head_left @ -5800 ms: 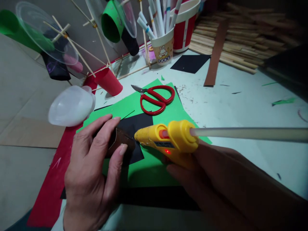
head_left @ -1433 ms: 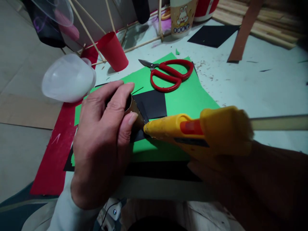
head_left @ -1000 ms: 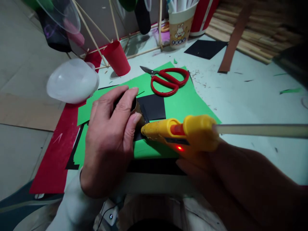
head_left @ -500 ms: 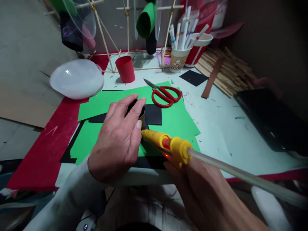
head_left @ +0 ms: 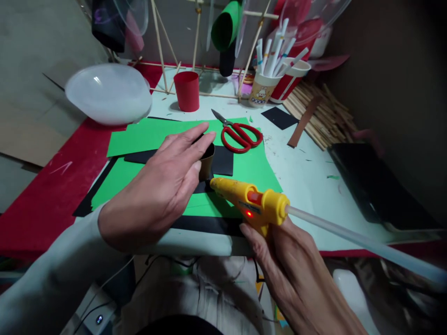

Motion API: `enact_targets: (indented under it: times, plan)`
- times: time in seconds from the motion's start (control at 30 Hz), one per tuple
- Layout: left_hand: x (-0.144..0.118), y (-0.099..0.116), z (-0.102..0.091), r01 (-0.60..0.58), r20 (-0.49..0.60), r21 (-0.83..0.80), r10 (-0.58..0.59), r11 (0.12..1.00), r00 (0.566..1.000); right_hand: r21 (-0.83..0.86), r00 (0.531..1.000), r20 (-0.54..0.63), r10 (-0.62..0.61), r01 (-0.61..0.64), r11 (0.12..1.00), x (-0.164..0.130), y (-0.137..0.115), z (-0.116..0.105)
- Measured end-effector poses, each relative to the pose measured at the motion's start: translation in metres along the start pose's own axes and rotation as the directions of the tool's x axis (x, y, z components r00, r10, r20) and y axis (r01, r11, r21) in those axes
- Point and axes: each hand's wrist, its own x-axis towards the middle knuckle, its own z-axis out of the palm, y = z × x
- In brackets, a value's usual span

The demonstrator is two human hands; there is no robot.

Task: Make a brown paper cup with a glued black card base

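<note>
A short brown tube (head_left: 206, 166) stands upright on a black paper piece (head_left: 223, 161), which lies on green sheets (head_left: 256, 165). My left hand (head_left: 159, 186) is closed about this tube, thumb on the near side and fingers reaching over its top; much of the tube is hidden behind them. My right hand (head_left: 289, 265) grips a yellow hot glue gun (head_left: 244, 195) with a red light lit and a long glue stick (head_left: 335, 230) out of its back. The nozzle points at the tube's lower right edge; whether it touches cannot be told.
Red-handled scissors (head_left: 240, 135) lie on the green paper beyond my hands. Behind stand a red cup-shaped tube (head_left: 186, 92), a white bowl (head_left: 108, 95), a stick frame (head_left: 249, 58) and a paper cup (head_left: 261, 90) of rolled sticks. A dark flat object (head_left: 380, 181) lies right.
The view has shifted slightly. The glue gun's nozzle stays by the tube's base, and more of the tube's side shows beside my left thumb. Both hands keep their hold.
</note>
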Motion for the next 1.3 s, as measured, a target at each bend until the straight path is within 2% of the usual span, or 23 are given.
enact_targets:
  times: [0.17, 0.23, 0.3, 0.4, 0.57, 0.7, 0.9, 1.1, 1.23, 1.3]
  plan:
    - [-0.001, -0.001, -0.003, -0.001, 0.053, -0.034, 0.003, 0.999, 0.999, -0.076, 0.999, 0.039, -0.012, 0.015, 0.997, -0.001, -0.006, 0.004]
    - [-0.001, -0.002, -0.003, -0.006, 0.069, -0.034, 0.008, 0.999, 0.998, 0.032, 0.998, 0.038, 0.054, -0.055, 0.998, 0.011, -0.013, 0.006]
    - [-0.001, -0.004, -0.002, -0.016, 0.063, -0.039, 0.019, 0.999, 0.998, 0.213, 0.978, 0.059, 0.198, -0.206, 0.955, 0.028, -0.018, 0.007]
    - [-0.001, -0.005, 0.001, -0.039, 0.013, -0.058, 0.039, 0.998, 0.999, 0.282, 0.956, 0.088, 0.28, -0.293, 0.914, 0.049, -0.026, 0.009]
    - [-0.001, -0.003, 0.003, -0.059, -0.02, -0.067, 0.057, 0.996, 0.998, 0.346, 0.972, 0.081, 0.221, -0.236, 0.908, 0.057, -0.031, 0.016]
    - [-0.001, -0.004, 0.004, -0.087, -0.031, -0.076, 0.085, 0.993, 0.996, 0.352, 0.97, 0.101, 0.22, -0.242, 0.904, 0.058, -0.032, 0.021]
    - [-0.002, -0.006, 0.003, -0.109, -0.021, -0.08, 0.108, 0.991, 0.994, 0.343, 0.966, 0.074, 0.249, -0.259, 0.903, 0.061, -0.029, 0.012]
    - [-0.002, -0.006, 0.002, -0.01, 0.013, -0.086, 0.011, 0.996, 1.0, 0.319, 0.95, 0.028, 0.31, -0.302, 0.898, 0.057, -0.027, 0.004]
    - [-0.001, -0.007, 0.002, -0.017, 0.026, -0.106, 0.02, 0.994, 0.999, 0.223, 0.95, -0.01, 0.312, -0.302, 0.927, 0.055, -0.026, 0.003]
    - [0.0, -0.007, 0.003, -0.011, 0.025, -0.121, 0.014, 0.993, 1.0, 0.245, 0.945, -0.017, 0.326, -0.312, 0.918, 0.056, -0.027, 0.002]
